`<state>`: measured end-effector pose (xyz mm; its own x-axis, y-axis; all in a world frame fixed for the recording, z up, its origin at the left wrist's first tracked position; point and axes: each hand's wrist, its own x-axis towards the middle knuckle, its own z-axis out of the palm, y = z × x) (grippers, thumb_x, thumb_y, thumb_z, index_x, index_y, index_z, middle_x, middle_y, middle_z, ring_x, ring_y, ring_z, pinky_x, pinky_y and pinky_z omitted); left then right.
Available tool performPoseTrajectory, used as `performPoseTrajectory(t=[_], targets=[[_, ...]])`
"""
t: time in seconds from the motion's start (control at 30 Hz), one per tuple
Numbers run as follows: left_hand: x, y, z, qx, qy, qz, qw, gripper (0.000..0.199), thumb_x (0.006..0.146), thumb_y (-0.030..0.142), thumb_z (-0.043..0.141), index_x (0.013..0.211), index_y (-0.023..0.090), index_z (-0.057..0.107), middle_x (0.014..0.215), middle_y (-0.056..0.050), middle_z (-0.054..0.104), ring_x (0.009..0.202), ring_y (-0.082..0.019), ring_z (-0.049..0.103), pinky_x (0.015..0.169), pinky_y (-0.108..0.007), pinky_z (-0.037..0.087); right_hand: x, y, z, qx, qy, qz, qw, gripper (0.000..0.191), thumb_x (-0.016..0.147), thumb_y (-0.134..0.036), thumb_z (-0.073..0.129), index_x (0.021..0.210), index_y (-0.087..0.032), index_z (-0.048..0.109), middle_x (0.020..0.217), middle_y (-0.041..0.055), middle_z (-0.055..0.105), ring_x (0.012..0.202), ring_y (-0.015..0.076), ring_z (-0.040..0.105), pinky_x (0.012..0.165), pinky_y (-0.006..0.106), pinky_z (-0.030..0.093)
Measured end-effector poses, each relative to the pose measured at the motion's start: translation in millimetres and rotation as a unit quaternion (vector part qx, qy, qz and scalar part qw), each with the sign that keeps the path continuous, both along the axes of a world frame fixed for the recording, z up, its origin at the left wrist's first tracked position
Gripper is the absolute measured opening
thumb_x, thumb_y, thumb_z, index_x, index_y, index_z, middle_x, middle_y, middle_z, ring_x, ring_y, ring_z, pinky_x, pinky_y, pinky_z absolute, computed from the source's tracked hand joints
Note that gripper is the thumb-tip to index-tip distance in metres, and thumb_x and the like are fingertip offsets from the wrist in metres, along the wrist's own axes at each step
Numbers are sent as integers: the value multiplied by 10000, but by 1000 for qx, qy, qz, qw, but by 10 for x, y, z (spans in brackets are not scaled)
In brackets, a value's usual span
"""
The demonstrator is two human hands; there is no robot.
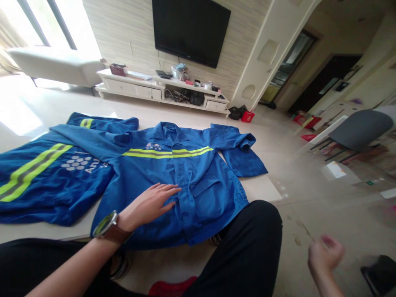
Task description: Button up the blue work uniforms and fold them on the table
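A blue work jacket lies spread out, front side up, with a yellow and grey reflective stripe across its chest and white printing above the stripe. Over its lower front is my left hand, fingers stretched out, holding nothing; a watch with a brown strap is on that wrist. My right hand is off to the right above the floor, away from the jacket. It looks blurred, with its fingers curled in and no object showing. Left of the jacket lies another blue garment with a matching stripe.
Both garments lie on a low pale table. My black-trousered knee is at its near right edge. Beyond stand a white TV cabinet, a wall television and a bench. A grey chair stands right.
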<state>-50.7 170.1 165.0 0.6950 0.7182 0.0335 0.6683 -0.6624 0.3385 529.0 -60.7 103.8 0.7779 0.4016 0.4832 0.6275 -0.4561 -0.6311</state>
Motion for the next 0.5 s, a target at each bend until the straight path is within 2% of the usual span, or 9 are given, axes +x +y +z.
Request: performPoseTrajectory(t=[0.03, 0.1, 0.17, 0.2, 0.27, 0.37, 0.43, 0.5], targets=[[-95, 88, 95, -3, 4, 7, 1000, 490, 984, 448, 462, 1454, 324, 527, 1463, -40, 590, 1319, -263, 572, 1163, -451, 383, 43, 340, 209, 45, -10, -8, 999, 362, 651, -405, 548, 980, -258, 517, 988, 120, 592, 943, 373, 651, 811, 609, 549], [-314, 274, 209, -13, 13, 31, 999, 492, 971, 479, 454, 1414, 304, 575, 1397, -53, 643, 1281, -278, 603, 1128, -433, 424, 1, 1080, 580, 42, -13, 110, 993, 345, 684, -386, 581, 989, -227, 561, 1037, 115, 631, 934, 306, 656, 879, 522, 555], [-556, 443, 209, -21, 19, 69, 997, 525, 946, 521, 457, 1391, 284, 603, 1382, -68, 654, 1266, -311, 613, 1104, -446, 450, -173, 1850, 814, 3, -9, 233, 973, 301, 728, -378, 596, 981, -214, 587, 1032, 103, 664, 950, 269, 656, 895, 461, 555], [-675, 511, 172, -26, 19, 88, 996, 542, 934, 533, 461, 1382, 270, 613, 1380, -74, 656, 1260, -323, 617, 1098, -451, 459, -284, 2228, 868, -15, -2, 277, 961, 285, 743, -380, 604, 971, -209, 596, 1024, 105, 678, 960, 263, 655, 900, 447, 553], [-887, 598, 60, -50, 20, 119, 991, 551, 912, 534, 465, 1354, 252, 635, 1369, -72, 666, 1246, -325, 627, 1093, -438, 473, -492, 2935, 862, -89, 45, 325, 940, 253, 769, -346, 593, 980, -206, 605, 1014, 98, 706, 964, 243, 663, 941, 435, 536], [-1096, 611, -101, -68, 25, 151, 986, 523, 884, 537, 474, 1286, 272, 677, 1314, -39, 702, 1202, -320, 660, 1082, -440, 496, -660, 3806, 688, -130, 67, 324, 935, 262, 794, -304, 592, 1028, -191, 629, 1062, 105, 725, 957, 221, 680, 930, 387, 539], [-1169, 573, -170, -63, 9, 163, 985, 500, 881, 545, 484, 1271, 307, 687, 1307, -7, 706, 1188, -316, 670, 1074, -465, 509, -665, 4239, 561, -144, 70, 299, 941, 326, 798, -295, 604, 1097, -166, 629, 1087, 125, 723, 949, 223, 678, 930, 381, 534], [-1219, 527, -231, -62, -6, 168, 984, 495, 881, 557, 493, 1284, 341, 684, 1314, 12, 700, 1179, -314, 678, 1056, -475, 531, -623, 4566, 465, -156, 69, 279, 945, 381, 822, -315, 589, 1165, -152, 611, 1070, 124, 723, 909, 219, 675, 903, 374, 542]])
